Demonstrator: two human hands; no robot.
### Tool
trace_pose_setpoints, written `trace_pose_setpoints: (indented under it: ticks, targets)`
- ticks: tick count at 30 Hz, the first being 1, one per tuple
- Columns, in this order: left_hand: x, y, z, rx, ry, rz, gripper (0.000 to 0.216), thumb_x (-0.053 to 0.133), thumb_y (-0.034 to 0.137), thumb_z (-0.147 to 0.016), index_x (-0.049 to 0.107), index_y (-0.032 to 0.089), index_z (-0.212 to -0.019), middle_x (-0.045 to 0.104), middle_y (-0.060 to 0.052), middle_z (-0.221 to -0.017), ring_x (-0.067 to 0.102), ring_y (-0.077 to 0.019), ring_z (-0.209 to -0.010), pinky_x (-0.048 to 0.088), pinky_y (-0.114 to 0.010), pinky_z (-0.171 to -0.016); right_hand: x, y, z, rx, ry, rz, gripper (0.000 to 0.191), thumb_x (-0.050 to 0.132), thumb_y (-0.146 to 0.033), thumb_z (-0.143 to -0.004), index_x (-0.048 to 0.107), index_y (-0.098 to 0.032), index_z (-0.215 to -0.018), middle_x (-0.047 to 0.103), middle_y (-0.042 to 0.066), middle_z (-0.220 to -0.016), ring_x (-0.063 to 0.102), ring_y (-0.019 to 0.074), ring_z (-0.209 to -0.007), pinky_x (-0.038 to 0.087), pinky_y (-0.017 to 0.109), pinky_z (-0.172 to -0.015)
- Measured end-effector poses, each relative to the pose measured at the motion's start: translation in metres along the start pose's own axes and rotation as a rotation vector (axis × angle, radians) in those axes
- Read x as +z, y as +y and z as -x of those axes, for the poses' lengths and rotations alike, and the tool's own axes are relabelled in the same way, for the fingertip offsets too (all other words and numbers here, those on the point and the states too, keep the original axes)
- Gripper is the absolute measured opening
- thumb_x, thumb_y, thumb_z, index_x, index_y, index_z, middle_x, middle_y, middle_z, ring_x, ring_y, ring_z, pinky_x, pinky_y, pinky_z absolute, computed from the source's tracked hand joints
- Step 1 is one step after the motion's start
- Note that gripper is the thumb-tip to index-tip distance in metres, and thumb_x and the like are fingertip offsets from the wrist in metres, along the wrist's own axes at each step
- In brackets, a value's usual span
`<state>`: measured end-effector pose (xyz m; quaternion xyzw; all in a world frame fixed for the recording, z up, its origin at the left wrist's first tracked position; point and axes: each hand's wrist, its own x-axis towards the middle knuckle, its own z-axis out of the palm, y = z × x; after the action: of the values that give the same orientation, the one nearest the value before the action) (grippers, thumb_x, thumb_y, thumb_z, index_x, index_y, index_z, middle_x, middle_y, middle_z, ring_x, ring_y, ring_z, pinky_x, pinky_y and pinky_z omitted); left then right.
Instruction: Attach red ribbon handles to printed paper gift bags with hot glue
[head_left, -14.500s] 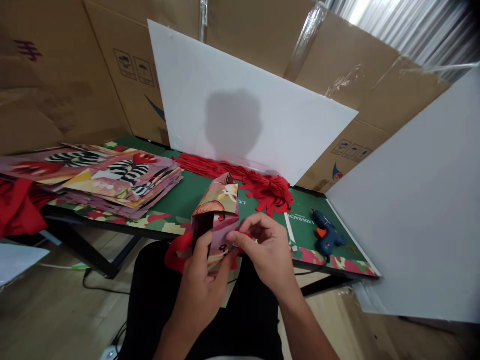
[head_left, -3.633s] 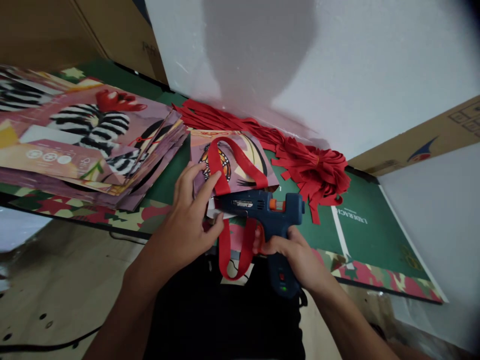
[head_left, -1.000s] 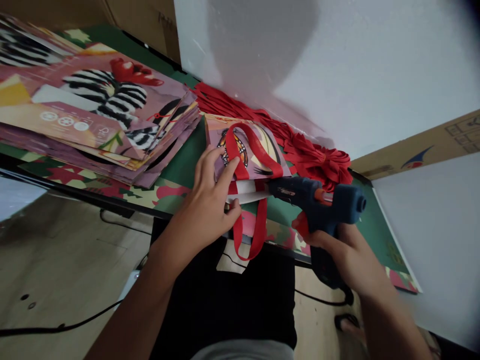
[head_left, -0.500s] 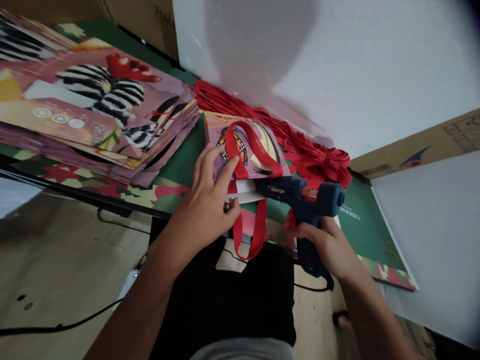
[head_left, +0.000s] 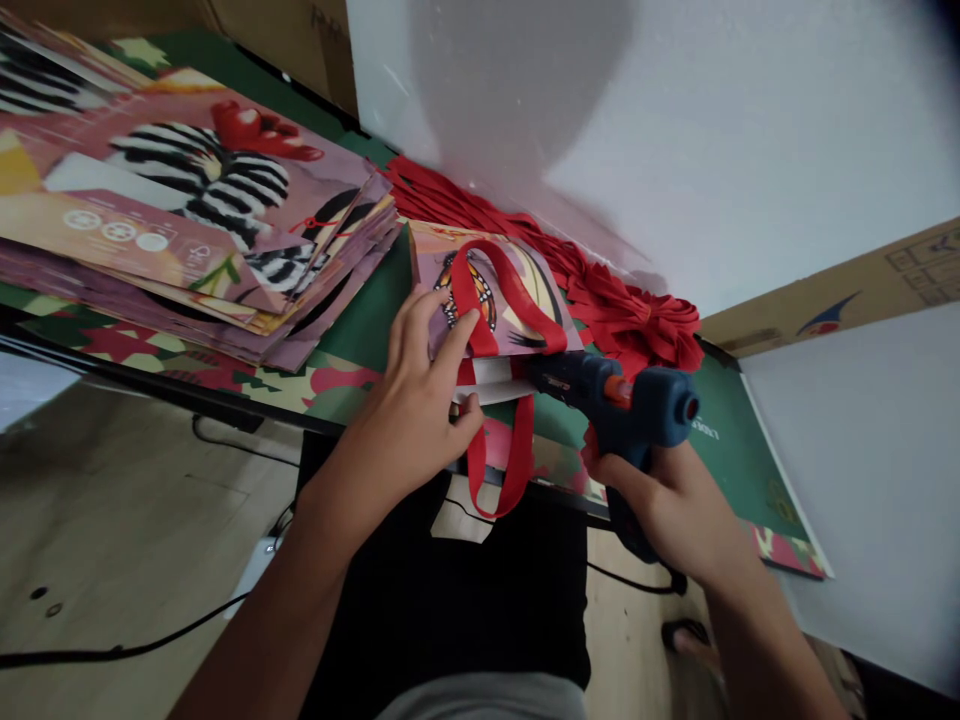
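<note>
A paper bag (head_left: 502,290) with a butterfly print lies on the table, its mouth towards me. One red ribbon handle (head_left: 499,262) loops over its top face, and another red ribbon handle (head_left: 517,480) hangs below the mouth past the table edge. My left hand (head_left: 427,390) grips the bag's left side at the mouth, thumb below and fingers on top. Closed round the grip of a dark blue glue gun (head_left: 600,390) is my right hand (head_left: 667,500). The gun's front end reaches into the bag's mouth at the right, so its tip is hidden.
To the left lies a stack of printed paper bags (head_left: 202,220). Red ribbons (head_left: 622,315) lie in a bundle along the white wall (head_left: 675,130). The gun's cord (head_left: 630,578) hangs below the table edge. A cardboard box (head_left: 285,45) stands at the back left.
My right hand and the glue gun have shifted slightly to the right, drawing the gun a little out of the bag's mouth. My left hand and the bag stay nearly still.
</note>
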<state>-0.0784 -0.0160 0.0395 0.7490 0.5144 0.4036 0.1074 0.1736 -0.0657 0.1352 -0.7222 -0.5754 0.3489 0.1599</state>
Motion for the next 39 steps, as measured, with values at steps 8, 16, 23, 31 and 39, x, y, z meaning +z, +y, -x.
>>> trace_pose_setpoints:
  ticks: [8, 16, 23, 31, 39]
  targets:
    - [-0.004, -0.006, 0.001, 0.026, -0.011, -0.018, 0.071, 0.067, 0.017, -0.094, 0.044, 0.022, -0.161, 0.034, -0.02, -0.168, 0.026, -0.0393, -0.168, 0.034, -0.06, -0.135, -0.005, 0.003, -0.001, 0.085, 0.016, -0.301, 0.031, 0.08, -0.033, -0.074, 0.079, -0.022, -0.103, 0.077, 0.001, -0.094, 0.065, 0.0221, -0.078, 0.049, 0.03, -0.067]
    - [-0.011, -0.015, 0.002, 0.042, -0.048, 0.008, 0.075, 0.067, 0.028, -0.099, 0.035, 0.031, -0.167, 0.034, -0.015, -0.171, 0.03, -0.0391, -0.167, 0.034, -0.062, -0.136, 0.03, 0.014, -0.02, 0.061, -0.236, -0.803, 0.029, 0.081, -0.022, -0.071, 0.081, -0.021, -0.1, 0.08, 0.004, -0.103, 0.071, 0.0236, -0.091, 0.054, 0.032, -0.088]
    - [-0.011, -0.02, 0.002, 0.046, -0.055, 0.024, 0.078, 0.068, 0.037, -0.103, 0.03, 0.032, -0.171, 0.033, -0.012, -0.174, 0.029, -0.0372, -0.168, 0.03, -0.059, -0.139, 0.04, 0.011, -0.034, 0.039, -0.381, -0.974, 0.021, 0.077, -0.017, -0.069, 0.077, -0.019, -0.091, 0.077, 0.004, -0.097, 0.071, 0.0245, -0.096, 0.055, 0.034, -0.092]
    - [-0.011, -0.023, 0.003, 0.034, -0.048, 0.037, 0.082, 0.065, 0.048, -0.103, 0.026, 0.035, -0.173, 0.031, -0.006, -0.176, 0.027, -0.034, -0.17, 0.023, -0.053, -0.145, 0.037, 0.01, -0.04, 0.02, -0.415, -0.876, 0.014, 0.075, -0.019, -0.071, 0.076, -0.018, -0.085, 0.075, 0.003, -0.092, 0.066, 0.0203, -0.087, 0.053, 0.029, -0.084]
    - [-0.011, -0.021, 0.002, 0.023, -0.044, 0.02, 0.084, 0.065, 0.053, -0.101, 0.025, 0.037, -0.173, 0.032, -0.007, -0.177, 0.03, -0.0349, -0.169, 0.029, -0.055, -0.142, 0.033, 0.002, -0.039, 0.049, -0.429, -0.784, 0.014, 0.075, -0.02, -0.07, 0.075, -0.019, -0.084, 0.071, -0.001, -0.084, 0.06, 0.0159, -0.076, 0.049, 0.026, -0.073]
